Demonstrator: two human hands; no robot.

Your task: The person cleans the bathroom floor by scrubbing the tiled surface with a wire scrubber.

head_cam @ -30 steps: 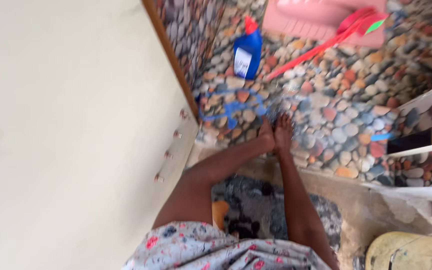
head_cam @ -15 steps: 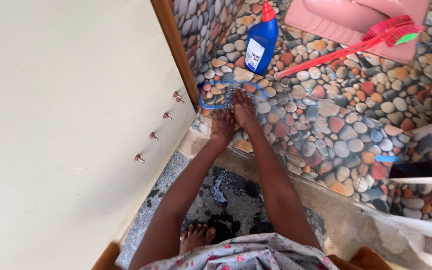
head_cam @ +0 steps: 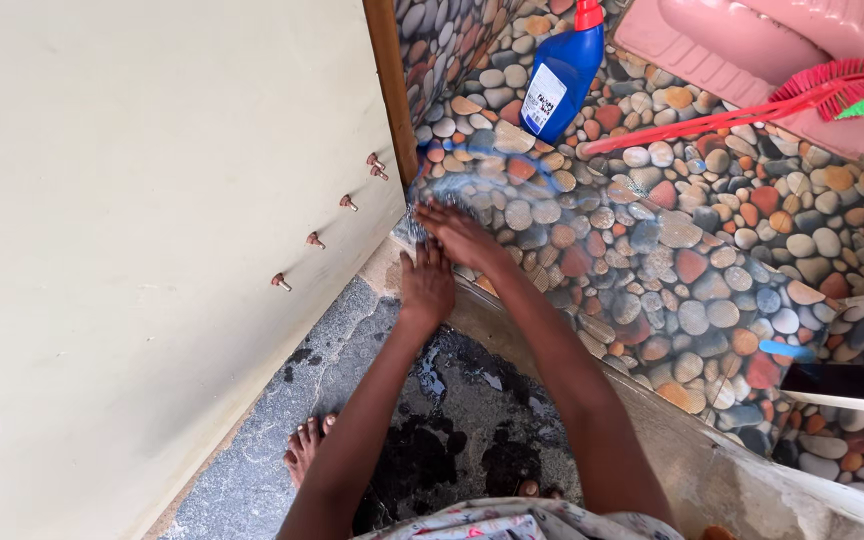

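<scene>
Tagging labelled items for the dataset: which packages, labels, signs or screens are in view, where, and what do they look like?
Blue plastic bottle: stands on the pebble-pattern floor near the top centre, beside the door frame; flattened shape, red cap.
Label on the bottle: on its front face; white rectangle with dark print.
No signs or screens in view.

Left hand (head_cam: pixel 426 286): the fingers (head_cam: pixel 420 252) lie under the right hand (head_cam: pixel 462 234), tips hidden.
Scrubbing pad (head_cam: pixel 410 224): blurred and mostly covered by the fingers; its kind cannot be told.
Blue bottle (head_cam: pixel 559 83): red cap cut by the top edge.
Pink basin (head_cam: pixel 742 50): cut off at top and right.
Foot (head_cam: pixel 304 450): only the toes show beside the left forearm.
Both arms: cut off by the bottom edge.
</scene>
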